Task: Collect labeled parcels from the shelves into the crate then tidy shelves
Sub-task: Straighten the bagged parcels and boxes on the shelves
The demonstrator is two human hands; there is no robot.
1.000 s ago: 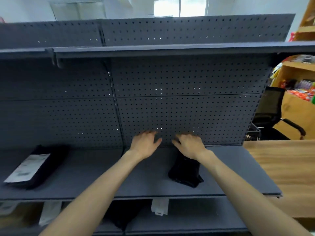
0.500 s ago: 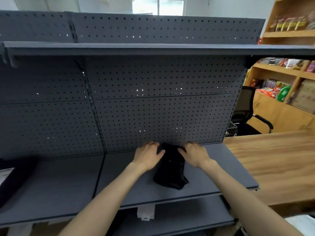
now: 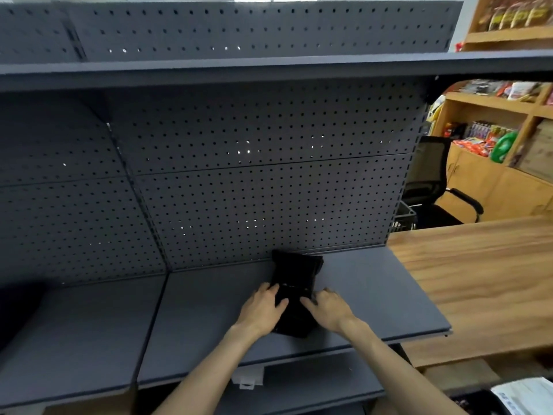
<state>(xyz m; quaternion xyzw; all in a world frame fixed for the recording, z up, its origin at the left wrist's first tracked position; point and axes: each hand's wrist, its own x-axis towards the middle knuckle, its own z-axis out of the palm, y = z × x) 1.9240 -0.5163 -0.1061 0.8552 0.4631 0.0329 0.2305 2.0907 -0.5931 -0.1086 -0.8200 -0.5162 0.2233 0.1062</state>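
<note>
A black parcel [image 3: 296, 274] lies on the grey shelf [image 3: 368, 298], its far end against the pegboard back panel. No label shows on its upper side. My left hand [image 3: 261, 310] rests on the parcel's near left part with the fingers laid flat over it. My right hand [image 3: 327, 310] lies on its near right part, fingers extended onto the black wrap. The parcel's near end is hidden under both hands. The crate is out of view.
A dark parcel [image 3: 18, 307] sits at the shelf's far left edge. A wooden counter [image 3: 478, 280] adjoins the shelf on the right, with a black office chair [image 3: 434, 190] behind it. A white tag [image 3: 248, 380] hangs below the shelf edge.
Both hands slid back from the parcel's far end to its near end. The parcel now lies straighter, its far end at the back panel. The view shifted right.
</note>
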